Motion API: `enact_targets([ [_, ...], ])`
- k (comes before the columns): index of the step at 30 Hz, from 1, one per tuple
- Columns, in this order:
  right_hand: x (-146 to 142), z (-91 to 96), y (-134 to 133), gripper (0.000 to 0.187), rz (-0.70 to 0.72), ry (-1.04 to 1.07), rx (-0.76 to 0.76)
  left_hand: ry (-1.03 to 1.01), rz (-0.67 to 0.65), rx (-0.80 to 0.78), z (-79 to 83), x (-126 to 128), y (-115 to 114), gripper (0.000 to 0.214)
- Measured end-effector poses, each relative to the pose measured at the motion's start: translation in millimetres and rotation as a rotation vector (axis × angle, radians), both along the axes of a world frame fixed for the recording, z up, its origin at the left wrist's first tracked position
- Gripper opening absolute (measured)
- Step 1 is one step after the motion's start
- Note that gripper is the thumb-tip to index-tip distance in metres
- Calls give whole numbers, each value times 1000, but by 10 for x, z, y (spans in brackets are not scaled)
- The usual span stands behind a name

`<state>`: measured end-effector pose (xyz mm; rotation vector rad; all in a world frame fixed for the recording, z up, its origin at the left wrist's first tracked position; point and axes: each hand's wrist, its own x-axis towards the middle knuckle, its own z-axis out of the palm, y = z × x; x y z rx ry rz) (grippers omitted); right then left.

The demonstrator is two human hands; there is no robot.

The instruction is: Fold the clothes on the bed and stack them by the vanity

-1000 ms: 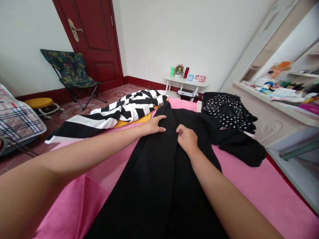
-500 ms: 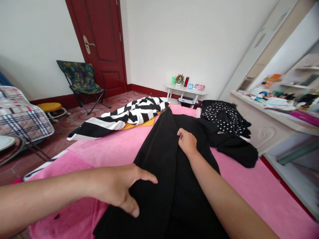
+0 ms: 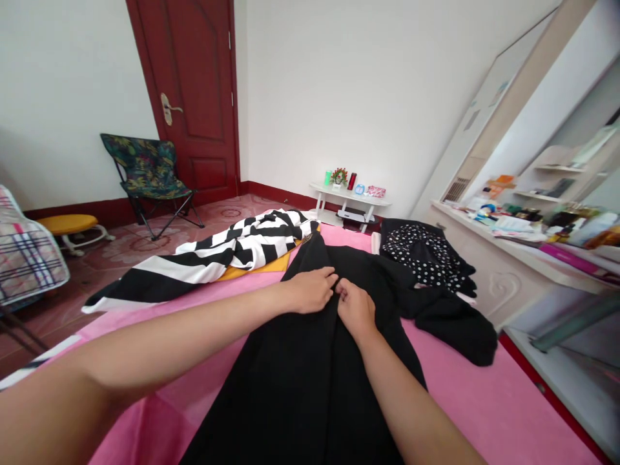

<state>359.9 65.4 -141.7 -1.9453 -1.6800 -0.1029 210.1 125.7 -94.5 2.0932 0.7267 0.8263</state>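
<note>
A long black garment [image 3: 310, 381] lies spread down the middle of a pink bed cover [image 3: 489, 400]. My left hand [image 3: 310, 289] rests on its upper part with the fingers curled, pinching the cloth. Right beside it, my right hand [image 3: 355, 307] is also closed, gripping a fold of the same black cloth. The two hands almost touch at the garment's centre line.
A black-and-white striped garment [image 3: 227, 248] over something yellow lies at the bed's left. A polka-dot black garment [image 3: 423, 255] lies at the right. A folding chair [image 3: 145, 171], red door [image 3: 188, 97], small white table [image 3: 349, 197] and cluttered white counter [image 3: 513, 242] surround the bed.
My left hand, which had drawn back low over the garment's left edge, has gone forward again to meet the right hand and closed on the cloth. The right hand stayed in place.
</note>
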Motion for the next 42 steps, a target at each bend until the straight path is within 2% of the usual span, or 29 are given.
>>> enact_targets([
  [3, 15, -22, 29, 21, -1, 0, 13, 92, 71, 29, -315, 363, 568, 30],
  [7, 23, -35, 61, 22, 2, -1, 14, 144, 209, 129, -497, 615, 1103, 35],
  [11, 28, -29, 83, 23, -3, 25, -12, 196, 256, 125, -624, 746, 1451, 47],
  [15, 46, -51, 98, 21, 0, 40, -6, 265, 269, 136, -675, 789, 1575, 55],
  [20, 75, -70, 99, 21, -20, 74, -17, 391, 256, 163, -646, 696, 1369, 59],
  [25, 96, -121, 93, 22, -32, 158, -56, 703, 246, 269, -605, 489, 921, 63],
  [28, 125, -148, 77, 27, 42, 216, -70, 839, 233, 347, -572, 321, 622, 61],
  [31, 240, -33, -17, 32, 190, 304, -162, 871, 205, 427, -571, 124, 353, 59],
  [33, 406, 130, -171, 26, 215, 295, -200, 825, 197, 482, -585, -9, 208, 58],
  [34, 523, 220, -278, 22, 176, 234, -178, 780, 200, 510, -591, -68, 147, 59],
  [36, 820, 365, -535, 21, -35, -7, -50, 666, 176, 575, -590, -160, 54, 63],
  [38, 1174, 414, -812, 45, -291, -230, 11, 583, 68, 623, -572, -208, 2, 61],
  [40, 1542, 354, -1067, 73, -507, -245, -73, 563, -64, 628, -547, -219, -15, 54],
  [41, 1714, 295, -1178, 77, -555, -172, -134, 566, -106, 614, -537, -216, -15, 52],
  [42, 1870, 231, -1275, 72, -558, -62, -183, 569, -122, 597, -530, -211, -12, 52],
])
